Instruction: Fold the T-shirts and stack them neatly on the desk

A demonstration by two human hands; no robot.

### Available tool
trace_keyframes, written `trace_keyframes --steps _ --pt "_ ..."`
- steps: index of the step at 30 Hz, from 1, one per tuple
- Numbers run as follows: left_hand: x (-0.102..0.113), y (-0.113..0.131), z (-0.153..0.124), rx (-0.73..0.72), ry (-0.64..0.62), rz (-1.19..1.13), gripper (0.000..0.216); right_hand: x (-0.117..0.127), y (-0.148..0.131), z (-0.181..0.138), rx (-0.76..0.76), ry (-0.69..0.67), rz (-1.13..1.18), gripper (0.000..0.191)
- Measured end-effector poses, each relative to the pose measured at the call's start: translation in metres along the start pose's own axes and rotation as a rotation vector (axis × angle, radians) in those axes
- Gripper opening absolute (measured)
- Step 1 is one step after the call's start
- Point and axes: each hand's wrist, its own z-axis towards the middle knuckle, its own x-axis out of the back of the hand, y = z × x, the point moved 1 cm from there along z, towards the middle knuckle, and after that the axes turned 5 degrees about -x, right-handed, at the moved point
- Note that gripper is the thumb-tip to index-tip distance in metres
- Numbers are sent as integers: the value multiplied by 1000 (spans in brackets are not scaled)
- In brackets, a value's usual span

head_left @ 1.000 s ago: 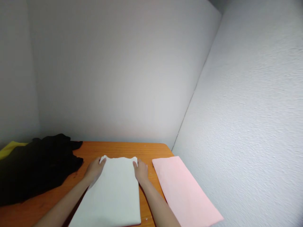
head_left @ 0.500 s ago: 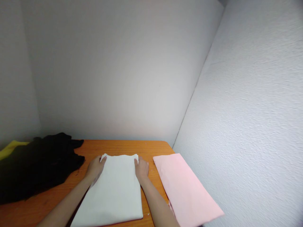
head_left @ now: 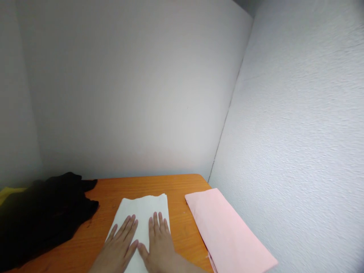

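A white folded cloth [head_left: 143,206] lies flat on the wooden table, its far edge slightly wavy. My left hand [head_left: 116,246] rests palm down on the cloth's left part, fingers stretched forward. On the right part, my right hand [head_left: 159,242] also lies flat with its fingers extended. The two thumbs come close together over the middle of the cloth. Both hands hide much of the near part, and its near edge is out of view.
A pink folded cloth [head_left: 227,231] lies to the right, close to the textured wall [head_left: 298,132]. On the left is a crumpled heap of black cloth [head_left: 48,216], with yellow cloth [head_left: 10,192] behind it. The orange-brown wooden table [head_left: 136,184] ends at the back wall.
Both hands have let go of the white cloth's far side edges and moved nearer and inward, now flat on top of it. The camera view has shifted slightly.
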Motion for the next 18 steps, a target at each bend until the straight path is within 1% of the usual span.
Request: trace_keyframes --steps 5,8,11,15,18 --pt "-4 -1 0 35 -15 39 55 -10 8 2 10 45 -26 80" --pt "-4 0 1 41 -18 14 56 -8 7 3 8 55 -32 79" --pt "-3 2 0 50 -16 -5 56 -4 4 1 0 36 -17 78" --pt "2 7 -2 66 -23 -18 56 -1 0 -2 -18 24 -20 78" --pt "11 14 -2 91 -52 -20 57 2 0 0 -15 35 -33 77"
